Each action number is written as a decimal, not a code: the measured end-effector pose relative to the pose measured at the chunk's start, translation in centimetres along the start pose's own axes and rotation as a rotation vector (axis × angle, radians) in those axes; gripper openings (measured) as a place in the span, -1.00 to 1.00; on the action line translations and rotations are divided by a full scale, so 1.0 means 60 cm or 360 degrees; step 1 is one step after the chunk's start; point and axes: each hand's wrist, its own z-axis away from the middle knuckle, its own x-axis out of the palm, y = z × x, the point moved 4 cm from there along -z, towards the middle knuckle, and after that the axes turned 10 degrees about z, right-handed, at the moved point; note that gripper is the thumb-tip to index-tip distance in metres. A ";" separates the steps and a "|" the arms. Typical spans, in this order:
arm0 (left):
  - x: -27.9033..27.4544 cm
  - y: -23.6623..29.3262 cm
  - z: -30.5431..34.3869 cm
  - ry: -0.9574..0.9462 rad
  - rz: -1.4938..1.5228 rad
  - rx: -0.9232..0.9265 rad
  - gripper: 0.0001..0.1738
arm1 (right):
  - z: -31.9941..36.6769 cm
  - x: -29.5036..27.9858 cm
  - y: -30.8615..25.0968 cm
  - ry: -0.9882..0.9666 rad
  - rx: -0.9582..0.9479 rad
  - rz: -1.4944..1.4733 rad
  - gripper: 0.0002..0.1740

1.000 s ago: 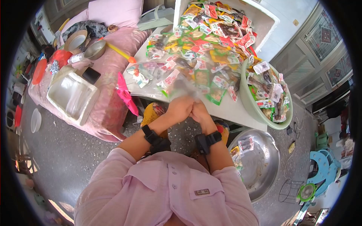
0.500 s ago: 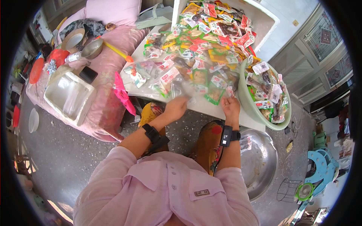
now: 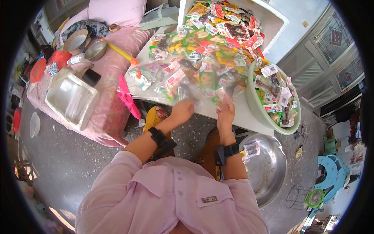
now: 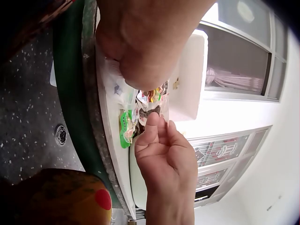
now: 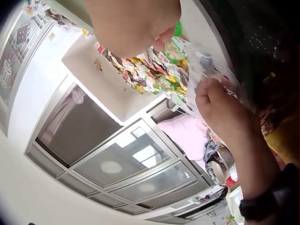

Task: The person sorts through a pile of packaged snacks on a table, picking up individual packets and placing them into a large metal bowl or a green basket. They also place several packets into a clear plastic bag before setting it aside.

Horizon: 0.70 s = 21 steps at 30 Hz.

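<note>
My left hand (image 3: 183,110) grips the edge of a clear plastic bag (image 5: 192,84) near the table's front edge. In the right wrist view this left hand (image 5: 225,110) has its fingers curled on the thin plastic. My right hand (image 3: 226,114) is a little to the right, palm up, pinching a small clear packet with a red-and-white label (image 3: 221,93) at the fingertips. The left wrist view shows the right hand (image 4: 168,161) with its thumb and fingers at a packet of dark food (image 4: 149,112). A green-edged packet (image 4: 125,129) lies close by.
Loose packets (image 3: 202,43) spread back to a white foam box (image 3: 276,27). A green tub (image 3: 252,105) full of packets stands at the table's right. Below it is a metal basin (image 3: 269,171). At left, a pink-covered bed (image 3: 111,89) holds a foam tray (image 3: 74,101).
The hands parted from close together; my right hand went right to the packets, then came back left with a labelled packet at its fingertips. My left hand stayed at the clear bag.
</note>
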 end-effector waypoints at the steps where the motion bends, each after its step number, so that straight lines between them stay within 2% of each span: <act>1: -0.001 0.000 -0.001 0.0002 0.0032 -0.0034 -0.84 | 0.024 0.017 0.004 -0.0116 -0.0059 0.0079 -0.76; 2: -0.002 0.001 -0.001 0.0006 0.0062 -0.0068 -0.80 | 0.045 0.034 0.010 -0.0234 -0.0117 0.0157 -0.75; 5: -0.009 0.004 0.003 0.0192 0.0401 -0.0184 -0.64 | 0.087 0.072 0.047 -0.0463 -0.0049 0.0332 -0.70; 8: -0.024 0.034 0.009 -0.0026 0.0120 -0.0029 -0.55 | 0.102 0.088 0.064 -0.0683 0.0064 0.0438 -0.68; 10: -0.016 0.013 0.011 -0.0069 0.0087 0.0157 -0.55 | 0.101 0.081 0.051 -0.0851 0.0066 0.0414 -0.68; 11: -0.009 0.000 0.011 -0.0093 0.0071 0.0251 -0.55 | 0.101 0.075 0.040 -0.1006 0.0171 0.0502 -0.67; 13: -0.005 -0.021 0.003 -0.0129 0.0379 0.0172 -0.55 | 0.092 0.053 0.011 -0.1312 0.0381 0.0678 -0.65; 16: -0.019 -0.016 -0.002 -0.0203 0.0824 0.0114 -0.57 | 0.038 0.007 -0.006 -0.0970 0.0298 0.0646 -0.63; 17: -0.024 -0.010 -0.002 -0.0237 0.0971 0.0102 -0.58 | 0.023 0.000 -0.006 -0.0741 0.0304 0.0518 -0.64; 19: -0.035 0.001 0.002 -0.0294 0.0701 0.0189 -0.63 | 0.002 -0.009 -0.008 -0.0291 0.0319 0.0255 -0.66; 21: -0.036 0.007 0.005 -0.0358 0.0603 0.0214 -0.68 | -0.019 0.002 0.015 -0.0268 0.0448 0.0012 -0.71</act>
